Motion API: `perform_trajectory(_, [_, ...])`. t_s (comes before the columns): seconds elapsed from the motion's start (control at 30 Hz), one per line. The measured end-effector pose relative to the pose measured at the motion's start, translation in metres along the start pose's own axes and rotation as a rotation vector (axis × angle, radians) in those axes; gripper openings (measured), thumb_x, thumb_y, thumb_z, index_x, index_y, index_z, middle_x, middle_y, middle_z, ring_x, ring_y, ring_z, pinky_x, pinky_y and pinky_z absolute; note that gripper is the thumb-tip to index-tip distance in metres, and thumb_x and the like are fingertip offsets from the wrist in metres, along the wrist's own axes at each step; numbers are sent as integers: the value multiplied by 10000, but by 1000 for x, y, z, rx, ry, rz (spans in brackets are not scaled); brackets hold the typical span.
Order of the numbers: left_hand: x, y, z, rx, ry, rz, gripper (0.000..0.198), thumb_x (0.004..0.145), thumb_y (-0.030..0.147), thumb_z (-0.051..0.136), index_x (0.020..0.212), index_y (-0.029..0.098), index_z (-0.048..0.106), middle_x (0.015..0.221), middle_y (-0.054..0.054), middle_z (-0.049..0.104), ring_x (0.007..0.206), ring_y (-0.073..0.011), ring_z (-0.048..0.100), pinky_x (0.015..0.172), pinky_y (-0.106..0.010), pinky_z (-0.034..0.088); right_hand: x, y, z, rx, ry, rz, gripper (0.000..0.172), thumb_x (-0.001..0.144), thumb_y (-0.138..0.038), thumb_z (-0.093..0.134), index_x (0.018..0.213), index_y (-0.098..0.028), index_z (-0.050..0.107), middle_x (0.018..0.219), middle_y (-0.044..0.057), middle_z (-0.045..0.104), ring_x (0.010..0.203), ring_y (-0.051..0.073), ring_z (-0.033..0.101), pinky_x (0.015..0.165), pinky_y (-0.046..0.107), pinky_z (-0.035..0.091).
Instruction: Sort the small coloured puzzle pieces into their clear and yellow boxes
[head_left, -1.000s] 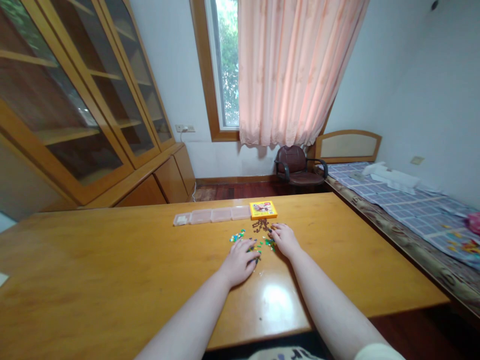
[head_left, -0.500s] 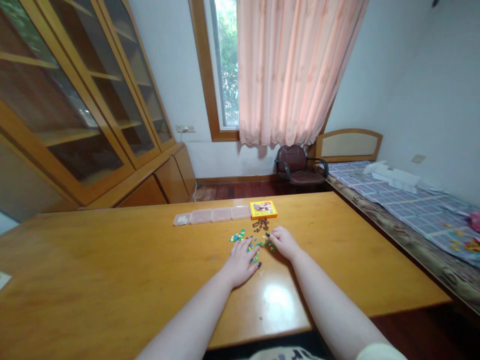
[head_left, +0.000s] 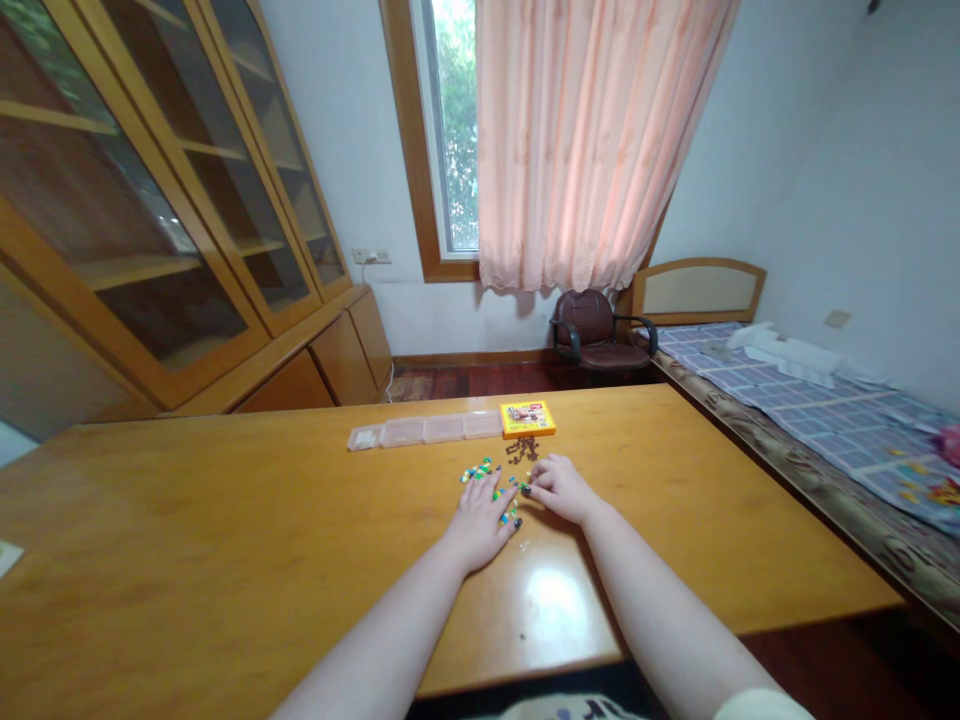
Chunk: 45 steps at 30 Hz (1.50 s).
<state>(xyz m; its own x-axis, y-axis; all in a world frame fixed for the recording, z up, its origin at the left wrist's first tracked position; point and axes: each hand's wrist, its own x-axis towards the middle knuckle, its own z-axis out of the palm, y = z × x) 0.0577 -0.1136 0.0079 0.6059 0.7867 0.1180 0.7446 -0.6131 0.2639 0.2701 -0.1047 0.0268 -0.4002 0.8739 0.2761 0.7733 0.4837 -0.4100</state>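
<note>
Small building bricks in green, blue, yellow and white lie scattered on the table in front of me. My left hand rests over them, palm down with fingers spread, and several bricks show between its thumb and index finger. To the right, my right hand is bent, with thumb and index finger close together at the edge of the bricks; whatever is between them is too small to make out. A little pile of brown pieces sits beyond my hands.
Behind the brown pieces is a yellow box with a picture on it. A row of clear plastic trays extends left from it. The wooden table has its far edge near a brown chair; a bed stands at the right.
My right hand has shifted slightly left, its thumb now nearer the bricks by my left hand. Green bricks that were under its fingers no longer show there. The left hand has barely moved.
</note>
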Motion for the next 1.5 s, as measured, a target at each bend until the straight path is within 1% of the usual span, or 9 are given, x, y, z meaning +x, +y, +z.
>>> perform_trajectory(0.37, [0,-3,5,-5,41,-12,508,820,414,494,1307,281,432,1421,-90,327,1312,-280,269,1084,-489,185,0,2,-1,-95,27,123,424,896,-446,395,733,-225,719,825,51,595,822,177,473,812,350,345])
perform_trajectory(0.5, [0,-2,4,-17,37,-19,503,821,406,493,1304,280,433,1422,-87,327,1312,-284,266,1080,-499,191,0,3,5,-119,28,144,324,881,-446,422,928,-296,705,1088,42,577,1034,221,438,960,430,277])
perform_trajectory(0.6, [0,0,2,-13,33,-23,500,817,397,499,1297,272,442,1416,-94,337,1312,-285,271,1077,-497,200,2,7,14,-153,18,194,308,864,-452,446,1082,-351,639,1325,21,452,1233,274,304,1041,517,147])
perform_trajectory(0.73, [0,2,-2,-14,29,-31,500,810,391,507,1293,273,449,1419,-93,336,1313,-284,275,1079,-491,201,3,14,20,-185,66,300,362,867,-424,439,1181,-311,580,1397,59,382,1293,300,248,1049,561,115])
perform_trajectory(0.97, [1,0,2,-24,40,-44,513,810,400,499,1301,261,440,1417,-95,349,1310,-270,288,1078,-472,213,1,8,13,-65,-30,159,286,848,-466,470,1041,-374,658,1372,5,435,1301,279,275,1059,545,131])
perform_trajectory(1.07, [4,-6,4,14,106,-171,520,820,382,481,1317,239,422,1399,-103,380,1290,-270,321,1074,-466,218,2,9,14,7,-26,97,266,838,-455,491,1009,-365,674,1353,0,463,1291,272,312,1060,533,168])
perform_trajectory(1.13, [6,-11,4,50,150,-329,533,831,373,458,1332,199,406,1391,-136,387,1278,-285,338,1065,-468,227,2,15,16,72,69,116,290,862,-404,454,1018,-309,680,1301,33,518,1239,247,398,1048,482,251])
perform_trajectory(1.3, [9,-21,2,72,141,-493,567,845,391,424,1352,143,370,1415,-193,332,1280,-310,340,1044,-451,255,0,36,19,151,357,341,350,883,-334,390,1021,-190,677,1093,91,642,1043,198,559,949,360,407])
perform_trajectory(1.5, [9,-20,2,67,139,-491,549,848,402,418,1344,171,371,1431,-181,311,1287,-303,338,1041,-453,253,1,28,19,-21,199,220,285,841,-334,478,1018,-250,685,1240,68,561,1162,231,463,1006,415,328])
